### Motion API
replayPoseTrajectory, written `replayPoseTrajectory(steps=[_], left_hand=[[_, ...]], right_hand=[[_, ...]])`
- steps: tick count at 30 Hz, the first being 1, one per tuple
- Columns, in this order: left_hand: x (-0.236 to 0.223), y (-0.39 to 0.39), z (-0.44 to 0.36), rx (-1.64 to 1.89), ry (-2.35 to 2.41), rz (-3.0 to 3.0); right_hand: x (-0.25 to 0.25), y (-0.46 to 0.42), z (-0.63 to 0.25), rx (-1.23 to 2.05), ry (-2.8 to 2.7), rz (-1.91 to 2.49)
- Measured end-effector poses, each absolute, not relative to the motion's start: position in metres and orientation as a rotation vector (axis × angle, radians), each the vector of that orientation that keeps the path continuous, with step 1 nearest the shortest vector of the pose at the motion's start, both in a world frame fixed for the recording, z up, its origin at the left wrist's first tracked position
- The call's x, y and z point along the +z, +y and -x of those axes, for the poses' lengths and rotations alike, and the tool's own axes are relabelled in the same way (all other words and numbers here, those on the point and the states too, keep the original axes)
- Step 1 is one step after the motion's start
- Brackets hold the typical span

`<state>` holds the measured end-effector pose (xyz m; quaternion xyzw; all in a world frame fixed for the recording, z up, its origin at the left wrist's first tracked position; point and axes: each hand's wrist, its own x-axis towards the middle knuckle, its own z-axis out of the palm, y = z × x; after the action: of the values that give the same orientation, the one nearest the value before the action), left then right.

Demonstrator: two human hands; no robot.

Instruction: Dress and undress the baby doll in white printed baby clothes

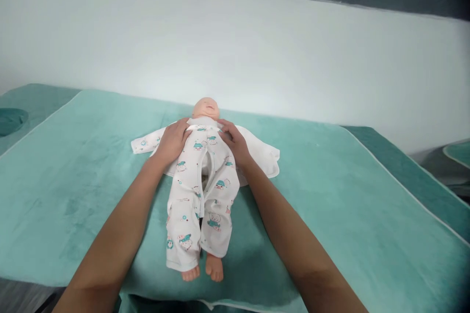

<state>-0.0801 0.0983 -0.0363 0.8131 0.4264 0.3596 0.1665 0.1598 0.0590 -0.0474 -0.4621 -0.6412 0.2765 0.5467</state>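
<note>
A baby doll (206, 107) lies on its back, head toward the wall and bare feet toward me. White baby trousers (216, 190) with teal and red animal prints cover its legs and reach up to its chest, with an open slit at the crotch. Under it a white baby top (257, 151) is spread, sleeves out to both sides. My left hand (175, 139) lies along the left side of the trousers' waist, fingers stretched out, thumb apart. On the opposite side, my right hand (234, 141) rests at the waistband with its fingers extended and slightly spread.
A teal padded cover (330, 195) with pale piping spreads under the doll. Behind it rises a white wall (235, 49) with a dark band on top. Another teal piece (12, 121) shows at the far left. The cover's front edge runs close to me.
</note>
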Motion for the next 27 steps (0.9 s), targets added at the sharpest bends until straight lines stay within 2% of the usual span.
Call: replayPoseTrajectory(steps=[3, 8, 12, 19, 27], left_hand=[[-0.035, 0.106, 0.077, 0.948, 1.349, -2.245], [-0.038, 0.126, 0.07, 0.949, 1.595, -2.12], [-0.041, 0.14, 0.063, 0.995, 1.693, -2.016], [-0.049, 0.142, 0.065, 1.104, 1.532, -1.974], [-0.061, 0.134, 0.073, 1.022, 1.476, -2.253]], right_hand=[[-0.046, 0.067, -0.161, 0.708, -1.551, 1.177], [-0.046, 0.084, -0.163, 0.493, -1.542, 1.435], [-0.047, 0.098, -0.165, 0.441, -1.513, 1.513], [-0.05, 0.107, -0.164, 0.499, -1.39, 1.496], [-0.064, 0.083, -0.164, 0.609, -1.39, 1.188]])
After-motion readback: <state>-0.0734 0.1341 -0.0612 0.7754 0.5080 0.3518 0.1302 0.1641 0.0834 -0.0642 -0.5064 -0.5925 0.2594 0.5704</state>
